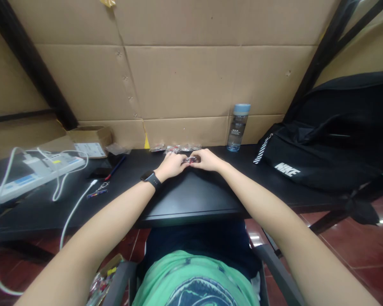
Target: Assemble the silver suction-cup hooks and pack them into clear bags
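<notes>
One small shiny item (193, 159) is pinched between left hand (173, 164) and right hand (208, 160), mid-frame; a loosened pinch could let it slip.

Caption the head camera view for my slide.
Left hand and right hand hold a small shiny packet over a black desk, AQUA bottle and Nike bag to the right.

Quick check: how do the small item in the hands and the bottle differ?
The item is held between the left hand and right hand; the bottle stands untouched. The item is small and dark with some red; the bottle is taller, see-through and blue-capped. Both are toward the desk's far side.
</notes>
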A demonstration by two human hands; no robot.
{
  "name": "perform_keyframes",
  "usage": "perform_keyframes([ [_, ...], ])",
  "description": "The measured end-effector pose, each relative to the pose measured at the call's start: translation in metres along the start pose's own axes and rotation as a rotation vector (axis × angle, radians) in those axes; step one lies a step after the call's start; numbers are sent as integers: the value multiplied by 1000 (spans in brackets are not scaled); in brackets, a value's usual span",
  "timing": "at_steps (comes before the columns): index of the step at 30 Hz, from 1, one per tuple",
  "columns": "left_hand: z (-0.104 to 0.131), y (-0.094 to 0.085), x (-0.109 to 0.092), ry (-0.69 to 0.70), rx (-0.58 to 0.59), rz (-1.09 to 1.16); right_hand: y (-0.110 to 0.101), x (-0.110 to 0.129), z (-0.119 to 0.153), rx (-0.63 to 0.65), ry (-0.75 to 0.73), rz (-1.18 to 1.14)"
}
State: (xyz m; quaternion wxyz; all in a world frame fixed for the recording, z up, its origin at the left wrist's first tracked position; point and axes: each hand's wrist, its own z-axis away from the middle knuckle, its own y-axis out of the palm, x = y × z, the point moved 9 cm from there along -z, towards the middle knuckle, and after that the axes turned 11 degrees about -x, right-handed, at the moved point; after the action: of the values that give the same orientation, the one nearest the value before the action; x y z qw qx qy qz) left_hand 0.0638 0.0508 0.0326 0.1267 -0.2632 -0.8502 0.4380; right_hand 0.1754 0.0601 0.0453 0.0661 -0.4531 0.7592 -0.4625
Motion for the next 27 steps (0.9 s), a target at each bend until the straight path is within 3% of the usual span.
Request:
perform_keyframes([
  [27, 0, -6, 2, -49, -31, 21, 1, 0, 0, 20, 11, 14],
])
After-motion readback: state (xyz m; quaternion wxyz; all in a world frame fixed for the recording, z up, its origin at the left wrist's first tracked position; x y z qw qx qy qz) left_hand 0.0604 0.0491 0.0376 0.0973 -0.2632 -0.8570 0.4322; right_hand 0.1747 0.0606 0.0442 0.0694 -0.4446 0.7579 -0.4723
